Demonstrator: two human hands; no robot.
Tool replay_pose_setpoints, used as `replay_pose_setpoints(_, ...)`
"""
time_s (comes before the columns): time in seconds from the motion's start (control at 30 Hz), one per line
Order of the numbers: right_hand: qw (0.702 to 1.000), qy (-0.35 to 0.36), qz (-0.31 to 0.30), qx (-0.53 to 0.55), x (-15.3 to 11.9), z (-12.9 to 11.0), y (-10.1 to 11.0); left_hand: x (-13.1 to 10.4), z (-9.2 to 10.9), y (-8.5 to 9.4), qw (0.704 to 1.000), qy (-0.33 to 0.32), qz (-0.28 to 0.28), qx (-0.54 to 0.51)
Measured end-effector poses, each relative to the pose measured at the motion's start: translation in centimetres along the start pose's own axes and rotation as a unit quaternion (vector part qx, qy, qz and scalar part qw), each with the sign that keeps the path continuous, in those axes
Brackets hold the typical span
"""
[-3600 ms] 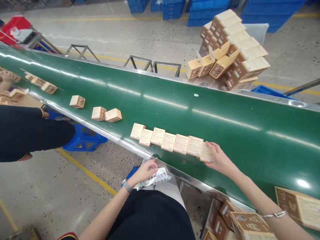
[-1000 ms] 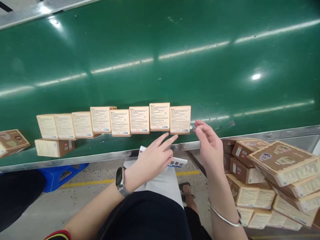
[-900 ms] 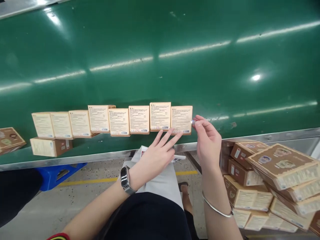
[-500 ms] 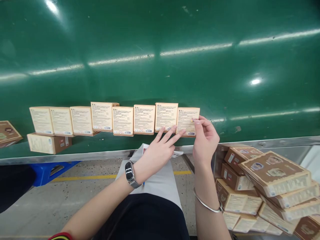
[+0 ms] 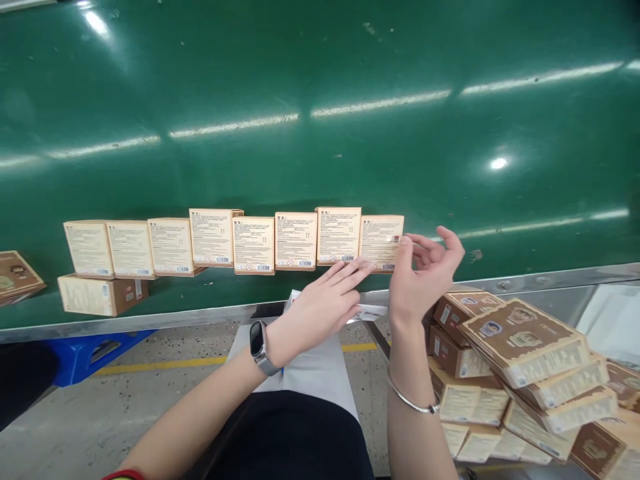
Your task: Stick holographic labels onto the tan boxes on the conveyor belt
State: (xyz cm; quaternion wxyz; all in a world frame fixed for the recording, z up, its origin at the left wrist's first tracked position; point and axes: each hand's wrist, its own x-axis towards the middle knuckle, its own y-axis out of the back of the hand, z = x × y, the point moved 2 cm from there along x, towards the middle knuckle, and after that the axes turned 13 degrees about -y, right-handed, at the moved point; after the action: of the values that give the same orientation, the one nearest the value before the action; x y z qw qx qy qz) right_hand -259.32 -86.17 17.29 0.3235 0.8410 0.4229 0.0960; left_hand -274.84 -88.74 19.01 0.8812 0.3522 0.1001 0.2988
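Note:
A row of several cream boxes [image 5: 296, 240] with printed warning text stands along the near table edge. My left hand [image 5: 325, 293] reaches over the lower edges of the two rightmost boxes with fingers stretched out. Under its palm and thumb is a white printed sheet [image 5: 373, 313], partly hidden, which seems gripped there. At the right end of the row, my right hand [image 5: 423, 267] has its fingers apart and holds nothing. Its thumb tip is beside the rightmost box [image 5: 379, 235]. A small shiny sticker [image 5: 393, 238] shows on that box's face.
Below the row's left end lies another box [image 5: 103, 295]; a brown box [image 5: 19, 275] is at the far left. Stacked brown-and-cream boxes [image 5: 525, 340] stand at lower right, beside my right forearm. The green table [image 5: 320, 160] has a metal edge [image 5: 190, 319]. A blue stool [image 5: 83, 357] shows below.
My right hand has let go of the small sticker on the rightmost box and spread its fingers to the right. My left hand has shifted slightly right with the sheet.

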Motion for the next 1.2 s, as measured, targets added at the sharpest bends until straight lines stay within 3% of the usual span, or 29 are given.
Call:
replay_pose_setpoints(0.07,0.997,0.062,-0.042,-0.037,0.3,-1.4,2.1,0.1,0.3,1.3,0.996,0.046,0.002,-0.071)
replay_pose_setpoints(0.1,0.989,0.093,-0.101,-0.057,0.4,-2.1,3.1,0.1,0.5,1.9,0.992,0.073,0.000,-0.100)
replay_pose_setpoints(0.2,0.919,0.148,-0.351,-0.103,0.1,-4.1,5.4,0.2,0.9,3.7,0.978,0.127,0.005,-0.166)
replay_pose_setpoints(0.23,0.893,0.153,-0.409,-0.109,0.0,-4.5,5.9,0.3,1.0,4.3,0.972,0.138,0.012,-0.189)
replay_pose_setpoints(0.3,0.866,0.158,-0.460,-0.117,0.0,-5.2,6.4,0.5,1.0,5.0,0.957,0.165,0.022,-0.237)
replay_pose_setpoints(0.47,0.857,0.167,-0.468,-0.138,0.6,-5.4,6.3,0.8,0.9,5.9,0.938,0.217,0.003,-0.269)
replay_pose_setpoints(0.77,0.860,0.305,-0.382,-0.145,1.0,-6.3,6.3,2.0,1.3,6.9,0.960,0.204,0.002,-0.194)
replay_pose_setpoints(0.97,0.855,0.395,-0.297,-0.155,1.1,-6.8,7.0,3.3,1.7,7.3,0.946,0.234,0.023,-0.223)
replay_pose_setpoints(1.07,0.903,0.303,-0.292,-0.086,1.5,-6.6,7.3,3.5,1.5,7.4,0.940,0.260,0.038,-0.216)
replay_pose_setpoints(1.13,0.951,0.134,-0.279,-0.023,2.3,-6.1,7.1,3.3,1.5,7.4,0.947,0.253,0.043,-0.195)
replay_pose_setpoints(1.2,0.967,-0.076,-0.234,0.060,3.1,-5.2,6.4,3.0,1.4,7.3,0.954,0.232,0.035,-0.187)
